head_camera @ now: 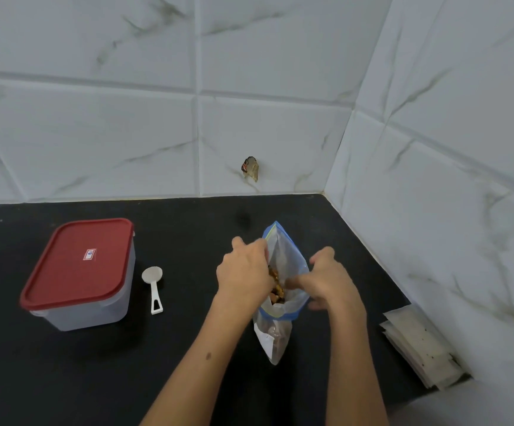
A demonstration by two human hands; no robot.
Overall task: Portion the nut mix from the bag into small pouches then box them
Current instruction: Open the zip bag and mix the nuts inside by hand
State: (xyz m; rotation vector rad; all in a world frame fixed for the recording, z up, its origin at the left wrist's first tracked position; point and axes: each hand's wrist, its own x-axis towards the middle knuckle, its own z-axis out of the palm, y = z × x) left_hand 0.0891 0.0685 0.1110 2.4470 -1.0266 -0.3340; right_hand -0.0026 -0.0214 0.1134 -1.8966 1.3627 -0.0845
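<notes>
A clear plastic zip bag (283, 265) with a blue seal strip along its mouth is standing upright on the matte black counter (65, 379), right of centre and near the corner of the walls. Its thin film is creasing and bowing outward where the mouth is being held apart, and brown, lumpy nut mix (275, 285) is showing through the opening and again through the lower, near part of the film. The left hand (245, 272) is gripping the left lip of the mouth with curled fingers, and the right hand (331, 279) is pinching the right lip, thumb reaching in toward the middle; its near fingers are blurring, so their exact lie cannot be told. Well to the left, a rectangular box (96, 305) of translucent, frosted plastic with rounded corners is sitting closed under a smooth red lid (77, 262) bearing a small white label. Just right of the box, apart from it, a white plastic scoop (152, 282) is lying flat, round bowl far, its handle ending near in a cut-out loop. At the near right, against the wall, a stack of flat, pale, squarish pouches (421, 348) is lying fanned and slightly speckled. Glossy white marble-patterned tiles (249, 56) with grey veins are lining both walls.
</notes>
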